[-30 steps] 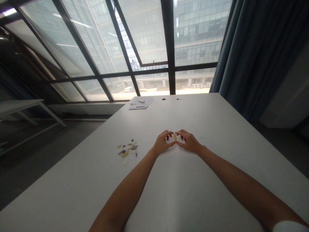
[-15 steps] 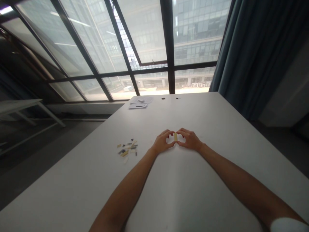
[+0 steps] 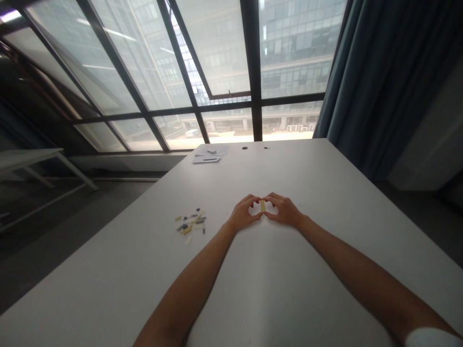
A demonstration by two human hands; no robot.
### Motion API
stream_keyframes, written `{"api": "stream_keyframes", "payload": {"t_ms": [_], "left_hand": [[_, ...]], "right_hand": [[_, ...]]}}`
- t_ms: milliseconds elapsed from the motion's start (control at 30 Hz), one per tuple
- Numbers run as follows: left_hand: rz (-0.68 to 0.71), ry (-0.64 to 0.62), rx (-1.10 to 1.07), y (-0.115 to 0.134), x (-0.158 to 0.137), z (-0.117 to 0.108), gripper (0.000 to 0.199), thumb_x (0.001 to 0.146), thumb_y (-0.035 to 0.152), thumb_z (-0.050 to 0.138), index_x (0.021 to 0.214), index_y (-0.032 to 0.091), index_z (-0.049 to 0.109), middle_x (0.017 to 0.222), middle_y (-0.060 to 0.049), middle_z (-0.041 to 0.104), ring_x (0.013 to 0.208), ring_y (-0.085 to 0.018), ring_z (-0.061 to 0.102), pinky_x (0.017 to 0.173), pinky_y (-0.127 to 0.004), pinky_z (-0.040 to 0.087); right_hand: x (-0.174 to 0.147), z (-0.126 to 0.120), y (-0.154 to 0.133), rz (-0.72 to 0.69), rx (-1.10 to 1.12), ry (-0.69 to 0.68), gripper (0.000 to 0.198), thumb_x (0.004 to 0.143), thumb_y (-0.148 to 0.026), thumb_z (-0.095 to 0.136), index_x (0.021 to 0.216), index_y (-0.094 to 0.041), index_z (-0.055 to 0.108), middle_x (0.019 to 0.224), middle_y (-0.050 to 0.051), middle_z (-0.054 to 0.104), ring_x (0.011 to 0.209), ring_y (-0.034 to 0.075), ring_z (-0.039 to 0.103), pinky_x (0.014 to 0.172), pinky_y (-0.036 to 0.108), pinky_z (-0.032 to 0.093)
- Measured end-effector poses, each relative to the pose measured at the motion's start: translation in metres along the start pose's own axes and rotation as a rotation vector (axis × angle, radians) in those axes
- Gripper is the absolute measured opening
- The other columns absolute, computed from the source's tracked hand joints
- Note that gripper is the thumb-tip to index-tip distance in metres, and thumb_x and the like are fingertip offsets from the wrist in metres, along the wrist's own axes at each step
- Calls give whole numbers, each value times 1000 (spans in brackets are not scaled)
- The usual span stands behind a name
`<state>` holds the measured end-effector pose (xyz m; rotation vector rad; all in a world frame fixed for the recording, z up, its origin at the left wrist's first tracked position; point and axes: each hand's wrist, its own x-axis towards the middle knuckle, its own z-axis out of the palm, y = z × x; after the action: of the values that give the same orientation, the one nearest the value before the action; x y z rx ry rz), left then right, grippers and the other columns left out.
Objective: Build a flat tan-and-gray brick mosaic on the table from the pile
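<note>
A small yellow brick-like piece [image 3: 263, 206] stands between my hands over the middle of the white table [image 3: 231, 270]. From its left side my left hand [image 3: 243, 212] pinches it with thumb and forefinger. On the other side my right hand [image 3: 284, 208] grips it the same way, the fingertips of both hands nearly meeting at its two ends. To the left of my left hand lies a loose pile of small pieces [image 3: 187, 230] in yellow, grey, black and off-white. They are too small to make out in detail.
Papers [image 3: 207, 158] with a dark pen-like stick on them lie at the table's far left corner. Two dark round spots, one of them a hole [image 3: 245, 148], show near the far edge. Beyond stand large windows and a blue curtain [image 3: 358, 96] on the right.
Almost nothing has moved. Both hands keep their pinch on the yellow piece, which has shifted very slightly.
</note>
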<state>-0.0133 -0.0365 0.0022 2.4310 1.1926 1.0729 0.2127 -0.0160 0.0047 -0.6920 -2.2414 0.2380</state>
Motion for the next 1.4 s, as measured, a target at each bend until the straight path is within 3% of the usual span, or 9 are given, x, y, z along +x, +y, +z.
{"api": "stream_keyframes", "payload": {"t_ms": [700, 1400], "left_hand": [[-29, -23, 85, 4, 0, -1, 45, 82, 32, 72, 125, 28, 63, 109, -4, 66, 91, -16, 63, 85, -30, 53], [-32, -18, 115, 6, 0, -1, 42, 81, 30, 72, 122, 26, 63, 107, -2, 66, 86, -15, 62, 83, -28, 52]], "right_hand": [[-2, 5, 3, 59, -31, 17, 38, 78, -22, 74, 113, -22, 61, 102, 4, 66, 75, 15, 60, 70, 28, 49], [-3, 7, 4, 82, 0, -22, 39, 79, -20, 71, 117, -22, 59, 105, 3, 64, 76, 14, 59, 75, 27, 50]]}}
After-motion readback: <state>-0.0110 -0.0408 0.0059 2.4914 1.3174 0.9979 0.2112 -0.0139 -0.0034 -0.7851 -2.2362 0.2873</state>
